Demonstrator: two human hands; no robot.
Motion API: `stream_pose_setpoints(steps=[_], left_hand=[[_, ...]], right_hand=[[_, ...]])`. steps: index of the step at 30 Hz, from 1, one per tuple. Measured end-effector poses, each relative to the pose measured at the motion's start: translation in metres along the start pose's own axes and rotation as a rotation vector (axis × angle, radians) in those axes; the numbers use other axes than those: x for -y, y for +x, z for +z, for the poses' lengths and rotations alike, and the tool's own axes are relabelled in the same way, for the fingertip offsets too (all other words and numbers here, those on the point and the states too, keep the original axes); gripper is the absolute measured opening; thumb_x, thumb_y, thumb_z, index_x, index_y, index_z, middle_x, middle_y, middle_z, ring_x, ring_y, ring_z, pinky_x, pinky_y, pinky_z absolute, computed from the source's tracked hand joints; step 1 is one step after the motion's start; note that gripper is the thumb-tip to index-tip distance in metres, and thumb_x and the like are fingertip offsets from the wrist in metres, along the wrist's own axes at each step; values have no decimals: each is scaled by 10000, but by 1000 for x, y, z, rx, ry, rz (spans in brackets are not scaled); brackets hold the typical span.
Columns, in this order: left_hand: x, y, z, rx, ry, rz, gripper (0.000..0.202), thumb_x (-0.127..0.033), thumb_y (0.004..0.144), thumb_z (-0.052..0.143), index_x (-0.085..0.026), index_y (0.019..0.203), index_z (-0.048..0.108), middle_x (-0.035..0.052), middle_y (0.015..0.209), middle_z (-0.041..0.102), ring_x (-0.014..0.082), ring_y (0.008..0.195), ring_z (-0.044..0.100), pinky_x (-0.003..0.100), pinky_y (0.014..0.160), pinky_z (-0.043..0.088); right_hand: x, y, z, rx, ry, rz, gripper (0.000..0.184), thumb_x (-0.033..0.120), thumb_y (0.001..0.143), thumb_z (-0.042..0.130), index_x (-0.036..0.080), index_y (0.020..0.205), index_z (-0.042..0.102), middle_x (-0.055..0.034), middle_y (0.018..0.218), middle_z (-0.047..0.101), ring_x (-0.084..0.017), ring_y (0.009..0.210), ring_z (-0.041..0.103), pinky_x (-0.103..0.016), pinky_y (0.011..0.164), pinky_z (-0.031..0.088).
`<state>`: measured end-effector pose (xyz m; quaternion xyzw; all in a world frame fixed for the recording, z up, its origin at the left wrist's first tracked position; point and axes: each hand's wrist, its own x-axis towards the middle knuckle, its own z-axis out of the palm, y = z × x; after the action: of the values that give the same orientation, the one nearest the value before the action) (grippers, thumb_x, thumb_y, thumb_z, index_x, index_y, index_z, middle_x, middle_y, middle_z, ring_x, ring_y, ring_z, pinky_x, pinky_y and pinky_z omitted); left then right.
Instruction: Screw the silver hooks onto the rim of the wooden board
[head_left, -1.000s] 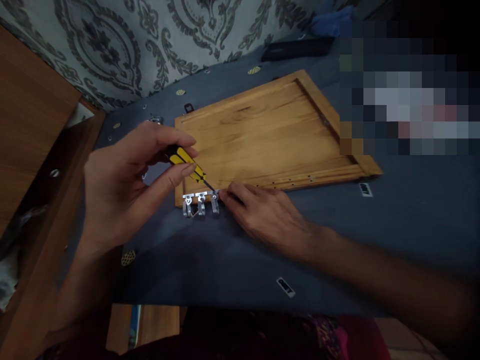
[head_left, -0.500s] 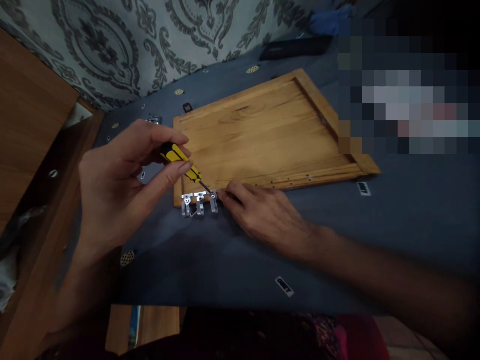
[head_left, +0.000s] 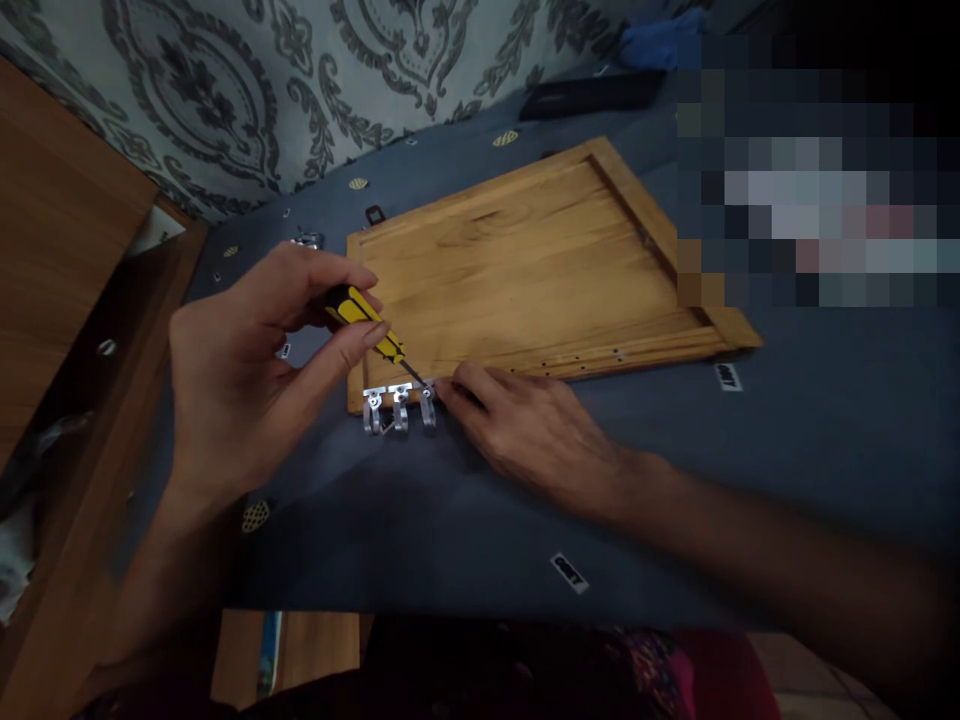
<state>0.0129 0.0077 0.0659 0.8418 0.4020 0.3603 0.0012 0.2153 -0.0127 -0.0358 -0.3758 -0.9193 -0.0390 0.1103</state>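
Observation:
A yellow and black screwdriver (head_left: 365, 318) is pinched between the thumb and fingers of my left hand (head_left: 262, 340). Its shaft slants down to the right, with the tip at a metal hook (head_left: 427, 405) on the near edge of a framed wooden board (head_left: 510, 260). Two more metal hooks (head_left: 388, 400) sit to the left along that edge. My right hand (head_left: 525, 425) rests on the same edge just right of the screwdriver tip. Its fingers are curled and pressed together by the third hook; anything between them is hidden.
The board lies on a dark blue patterned cloth (head_left: 465, 530). Small metal pieces (head_left: 307, 240) and a brown ring-like piece (head_left: 374, 215) lie past its left end. A black case (head_left: 592, 95) is at the back. Wooden furniture (head_left: 67, 230) stands at the left.
My left hand has shifted very slightly to the right with the screwdriver. My right hand and the board are in the same place.

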Motion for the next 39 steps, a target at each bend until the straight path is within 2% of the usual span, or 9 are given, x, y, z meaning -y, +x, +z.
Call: stream_pose_setpoints(steps=[3, 9, 13, 16, 19, 24, 28, 33, 39], left_hand=[[-2, -1, -1, 4, 34, 5, 225, -221, 829, 776, -286, 1034, 707, -54, 876, 707, 137, 710, 667, 293, 667, 600], [-14, -2, -5, 70, 145, 31, 152, -317, 836, 792, -301, 958, 702, -64, 792, 696, 132, 659, 680, 273, 593, 543], [-16, -2, -6, 84, 177, 81, 85, -277, 895, 728, -255, 955, 672, -78, 797, 683, 98, 682, 682, 241, 614, 531], [-16, -1, -6, 95, 185, 122, 64, -296, 917, 699, -273, 970, 670, -94, 827, 699, 103, 700, 701, 247, 613, 550], [-17, 0, -6, 126, 166, 120, 133, -266, 885, 742, -315, 996, 690, -91, 851, 719, 122, 722, 722, 251, 642, 581], [-21, 0, -6, 147, 161, 94, 213, -182, 857, 762, -320, 1008, 702, -87, 851, 719, 117, 703, 714, 228, 660, 594], [-17, -2, -4, 120, 132, 63, 187, -214, 871, 748, -310, 1025, 699, -79, 877, 722, 116, 694, 696, 231, 677, 602], [-12, -3, 0, 106, 127, 120, 165, -239, 897, 719, -264, 1055, 677, -71, 945, 728, 101, 721, 689, 219, 676, 591], [-13, 0, 1, 110, 146, 152, 164, -231, 911, 706, -267, 1069, 685, -35, 868, 686, 107, 716, 669, 213, 651, 603]], right_hand=[[0, 0, 0, -3, 0, 0, 273, 74, 932, 529, 110, 1186, 624, -111, 1018, 677, -179, 782, 616, -312, 540, 303], [0, 0, 1, -14, -28, -2, 266, 93, 927, 548, 120, 1179, 630, -90, 972, 665, -182, 756, 603, -328, 533, 285], [1, 1, 0, -5, -33, -3, 263, 80, 926, 534, 115, 1170, 623, -87, 955, 659, -180, 758, 590, -324, 532, 294], [1, 0, -1, 6, -25, -4, 258, 79, 926, 532, 120, 1165, 620, -84, 945, 656, -181, 763, 586, -324, 532, 289], [0, 0, -2, 21, -18, -2, 257, 93, 931, 538, 125, 1174, 616, -88, 958, 658, -186, 779, 588, -323, 538, 289], [1, 1, 0, 5, -4, 1, 258, 73, 927, 521, 118, 1163, 615, -96, 957, 660, -182, 783, 582, -313, 551, 309], [1, 0, 1, -11, 0, -2, 253, 64, 916, 524, 114, 1146, 616, -98, 953, 657, -178, 775, 581, -307, 549, 305], [0, 0, 0, -5, -26, -5, 244, 79, 926, 524, 121, 1145, 624, -89, 933, 653, -181, 758, 586, -320, 549, 299], [0, 1, -1, 9, -24, -5, 264, 85, 929, 531, 112, 1175, 622, -100, 971, 660, -186, 776, 597, -318, 543, 299]])
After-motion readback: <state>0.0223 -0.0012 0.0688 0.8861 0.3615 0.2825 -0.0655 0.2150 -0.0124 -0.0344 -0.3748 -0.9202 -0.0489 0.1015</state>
